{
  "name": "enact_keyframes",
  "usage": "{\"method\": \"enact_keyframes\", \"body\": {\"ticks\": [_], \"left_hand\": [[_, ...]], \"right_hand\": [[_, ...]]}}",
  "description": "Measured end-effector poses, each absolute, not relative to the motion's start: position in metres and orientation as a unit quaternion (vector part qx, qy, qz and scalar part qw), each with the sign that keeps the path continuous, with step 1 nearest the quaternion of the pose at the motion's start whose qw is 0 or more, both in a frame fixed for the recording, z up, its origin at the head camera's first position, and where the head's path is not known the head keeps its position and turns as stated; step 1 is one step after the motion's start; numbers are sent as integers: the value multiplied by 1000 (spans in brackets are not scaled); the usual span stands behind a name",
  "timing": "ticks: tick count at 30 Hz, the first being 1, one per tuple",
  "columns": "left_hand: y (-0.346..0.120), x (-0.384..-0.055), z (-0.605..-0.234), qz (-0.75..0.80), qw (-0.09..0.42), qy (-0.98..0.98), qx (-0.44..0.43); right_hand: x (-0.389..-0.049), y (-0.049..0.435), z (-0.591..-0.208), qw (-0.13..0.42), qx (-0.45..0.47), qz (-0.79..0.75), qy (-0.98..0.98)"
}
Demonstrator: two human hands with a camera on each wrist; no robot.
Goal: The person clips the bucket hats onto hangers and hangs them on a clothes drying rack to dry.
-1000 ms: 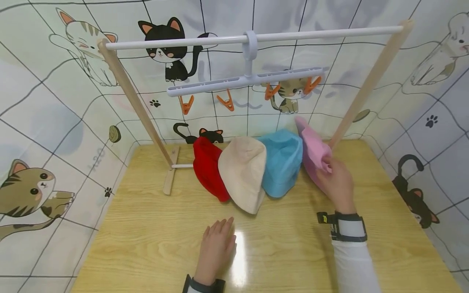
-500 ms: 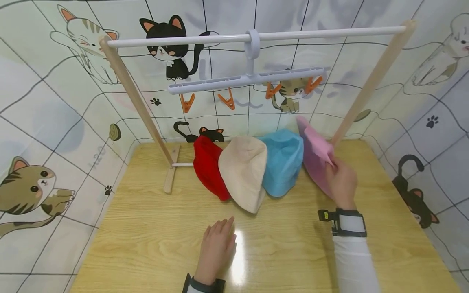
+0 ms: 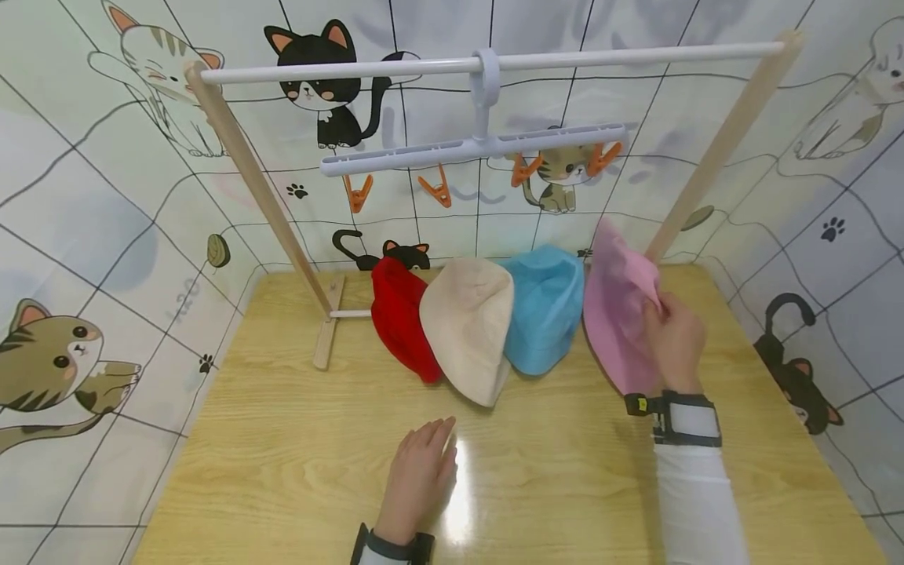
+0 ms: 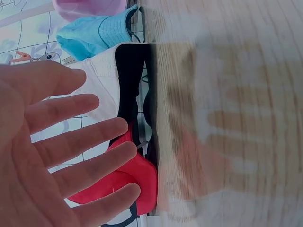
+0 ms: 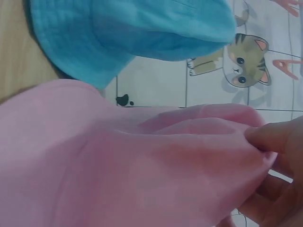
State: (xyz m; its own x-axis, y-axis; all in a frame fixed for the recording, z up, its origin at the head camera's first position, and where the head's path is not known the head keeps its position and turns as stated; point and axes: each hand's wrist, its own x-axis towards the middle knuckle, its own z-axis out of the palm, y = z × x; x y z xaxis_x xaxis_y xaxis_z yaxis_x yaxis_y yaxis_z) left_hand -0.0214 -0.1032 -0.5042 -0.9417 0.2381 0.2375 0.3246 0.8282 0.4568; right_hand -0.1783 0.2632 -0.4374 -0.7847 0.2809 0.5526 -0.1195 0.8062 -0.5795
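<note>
My right hand (image 3: 676,343) pinches the crown of a pink bucket hat (image 3: 617,314) at the right end of a row of hats. In the right wrist view the thumb and fingers bunch the pink cloth (image 5: 156,165). A light blue bucket hat (image 3: 542,314) stands just left of it, then a cream bucket hat (image 3: 468,329) and a red hat (image 3: 401,322) partly behind the cream one. My left hand (image 3: 418,475) is low over the table in front of the cream hat, holding nothing. Its fingers look straight and spread in the left wrist view.
Above the hats a white rail (image 3: 621,57) spans two wooden posts. From it hangs a pale hanger bar (image 3: 424,155) with several orange clips, such as one clip (image 3: 436,188). The wooden table (image 3: 282,455) meets cat-patterned walls at the back and sides.
My right hand has moved to the right, drawing the pink hat away from the blue one, so more of its brim shows. My left hand stays about where it was.
</note>
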Motion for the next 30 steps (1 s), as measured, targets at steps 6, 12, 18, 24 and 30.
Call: {"method": "enact_keyframes", "body": {"ticks": [6,12,18,24,30], "left_hand": [[-104,-21,-506,-250,89,-952,-152],[-103,-19,-508,-251,90,-951,-157],[-103,-21,-505,-253,73,-953,-149],[-102,-21,-503,-247,75,-952,-163],[-101,-22,-503,-236,91,-951,-177]], "right_hand": [[-177,271,-428,289,-54,321,-900],[-174,280,-420,253,-65,308,-915],[-169,292,-410,206,-87,319,-921],[-161,301,-397,203,-61,307,-928],[-153,310,-381,179,-56,283,-941]]}}
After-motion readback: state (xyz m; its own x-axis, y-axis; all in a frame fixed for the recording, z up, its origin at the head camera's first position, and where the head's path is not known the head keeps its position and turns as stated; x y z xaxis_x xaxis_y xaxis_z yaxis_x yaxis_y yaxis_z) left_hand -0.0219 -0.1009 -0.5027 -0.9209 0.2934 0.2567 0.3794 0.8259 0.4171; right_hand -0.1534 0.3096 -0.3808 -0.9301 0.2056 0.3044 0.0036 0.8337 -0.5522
